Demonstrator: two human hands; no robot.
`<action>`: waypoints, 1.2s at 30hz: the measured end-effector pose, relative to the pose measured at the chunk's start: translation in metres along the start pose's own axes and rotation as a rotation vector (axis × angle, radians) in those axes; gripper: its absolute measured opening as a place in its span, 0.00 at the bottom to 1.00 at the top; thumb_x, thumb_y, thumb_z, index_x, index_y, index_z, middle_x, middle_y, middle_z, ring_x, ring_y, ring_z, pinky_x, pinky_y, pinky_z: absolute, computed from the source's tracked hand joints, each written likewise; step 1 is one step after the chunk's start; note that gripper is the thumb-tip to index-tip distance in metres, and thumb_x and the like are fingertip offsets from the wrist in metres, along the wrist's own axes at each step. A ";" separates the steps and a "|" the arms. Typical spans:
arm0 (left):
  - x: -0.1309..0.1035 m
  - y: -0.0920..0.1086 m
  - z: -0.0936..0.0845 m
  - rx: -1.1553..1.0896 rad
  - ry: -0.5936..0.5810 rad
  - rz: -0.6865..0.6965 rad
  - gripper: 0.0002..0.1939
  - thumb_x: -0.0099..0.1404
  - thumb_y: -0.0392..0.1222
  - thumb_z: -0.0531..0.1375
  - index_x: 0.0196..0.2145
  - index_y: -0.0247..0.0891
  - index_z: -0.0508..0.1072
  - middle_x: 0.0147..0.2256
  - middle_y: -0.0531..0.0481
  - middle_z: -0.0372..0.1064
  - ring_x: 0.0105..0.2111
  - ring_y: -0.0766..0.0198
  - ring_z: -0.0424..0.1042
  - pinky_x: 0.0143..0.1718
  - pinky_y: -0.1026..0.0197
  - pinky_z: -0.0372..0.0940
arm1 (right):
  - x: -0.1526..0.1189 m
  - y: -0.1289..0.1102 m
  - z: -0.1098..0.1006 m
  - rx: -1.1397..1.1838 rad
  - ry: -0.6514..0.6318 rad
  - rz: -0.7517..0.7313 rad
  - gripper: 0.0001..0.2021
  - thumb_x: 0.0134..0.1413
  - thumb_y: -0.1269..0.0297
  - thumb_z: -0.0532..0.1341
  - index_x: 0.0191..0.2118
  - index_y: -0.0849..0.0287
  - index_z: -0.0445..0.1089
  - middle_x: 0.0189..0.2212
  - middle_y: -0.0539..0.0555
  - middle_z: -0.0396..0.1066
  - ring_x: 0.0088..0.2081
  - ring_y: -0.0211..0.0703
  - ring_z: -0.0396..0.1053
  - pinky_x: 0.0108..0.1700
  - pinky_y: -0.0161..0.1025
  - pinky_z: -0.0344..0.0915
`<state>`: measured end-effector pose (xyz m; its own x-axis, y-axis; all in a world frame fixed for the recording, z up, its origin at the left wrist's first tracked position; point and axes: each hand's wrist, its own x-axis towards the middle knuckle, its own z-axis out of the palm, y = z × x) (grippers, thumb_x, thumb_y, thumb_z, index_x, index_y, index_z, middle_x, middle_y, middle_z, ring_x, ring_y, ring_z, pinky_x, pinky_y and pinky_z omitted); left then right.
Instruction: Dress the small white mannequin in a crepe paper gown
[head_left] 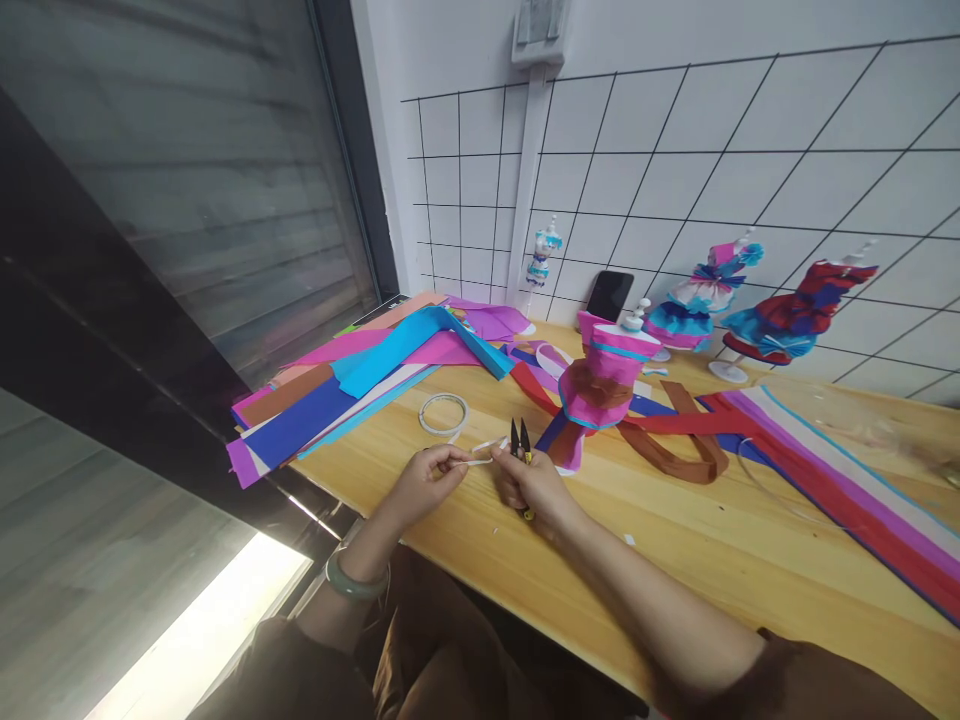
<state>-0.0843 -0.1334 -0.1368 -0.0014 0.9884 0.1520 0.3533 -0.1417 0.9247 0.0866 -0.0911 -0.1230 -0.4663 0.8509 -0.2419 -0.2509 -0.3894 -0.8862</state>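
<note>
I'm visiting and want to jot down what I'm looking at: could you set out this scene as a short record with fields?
Left hand: pinching a thin white strip
Right hand: holding black-bladed scissors, fingertips at the strip
Left wrist: a pale green bangle
Beyond the hands: a white ring-shaped roll on the wooden table
Nearest figure: a pink-and-brown dressed form
Against the wall: a dark phone
Far left of table: layered coloured sheets
Right of table: long coloured strips
</note>
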 end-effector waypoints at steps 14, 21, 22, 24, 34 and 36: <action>-0.001 0.005 -0.001 -0.352 0.245 -0.083 0.21 0.56 0.49 0.62 0.43 0.34 0.68 0.39 0.41 0.71 0.40 0.56 0.72 0.22 0.66 0.66 | 0.002 -0.002 -0.008 0.213 0.000 0.001 0.27 0.35 0.55 0.72 0.22 0.55 0.49 0.12 0.35 0.40 0.13 0.23 0.36 0.15 0.27 0.35; 0.001 0.006 0.000 -0.347 0.299 -0.142 0.21 0.54 0.52 0.62 0.39 0.32 0.68 0.37 0.39 0.73 0.43 0.49 0.73 0.16 0.68 0.65 | 0.001 0.000 -0.008 0.267 -0.007 0.002 0.27 0.34 0.57 0.73 0.22 0.56 0.50 0.12 0.35 0.40 0.13 0.23 0.35 0.15 0.27 0.34; 0.001 0.007 0.000 -0.347 0.302 -0.149 0.21 0.54 0.52 0.62 0.38 0.32 0.68 0.36 0.39 0.73 0.43 0.49 0.74 0.15 0.68 0.64 | 0.001 0.000 -0.009 0.273 -0.005 0.000 0.27 0.33 0.57 0.73 0.23 0.56 0.50 0.12 0.35 0.40 0.13 0.23 0.35 0.15 0.27 0.34; 0.001 0.007 -0.001 -0.352 0.303 -0.154 0.21 0.54 0.53 0.62 0.38 0.33 0.68 0.35 0.40 0.73 0.42 0.50 0.74 0.14 0.69 0.62 | 0.002 -0.001 -0.010 0.287 -0.001 -0.006 0.28 0.33 0.57 0.73 0.22 0.56 0.49 0.12 0.35 0.40 0.14 0.23 0.35 0.15 0.27 0.34; -0.028 0.023 0.024 0.179 0.474 0.180 0.07 0.61 0.43 0.57 0.29 0.38 0.71 0.26 0.51 0.68 0.27 0.66 0.67 0.31 0.64 0.63 | 0.002 0.004 -0.009 0.233 -0.034 -0.065 0.28 0.38 0.54 0.71 0.21 0.55 0.46 0.12 0.36 0.40 0.14 0.23 0.36 0.16 0.29 0.34; -0.036 0.031 0.036 0.217 0.416 0.160 0.07 0.62 0.42 0.56 0.28 0.38 0.71 0.25 0.51 0.68 0.26 0.67 0.66 0.30 0.64 0.62 | 0.000 0.006 -0.008 0.199 -0.065 -0.071 0.27 0.40 0.54 0.70 0.21 0.56 0.48 0.12 0.36 0.41 0.14 0.24 0.36 0.17 0.29 0.35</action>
<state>-0.0391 -0.1716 -0.1260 -0.2894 0.8431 0.4532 0.5660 -0.2311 0.7914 0.0920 -0.0904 -0.1319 -0.4937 0.8567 -0.1496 -0.4445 -0.3964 -0.8033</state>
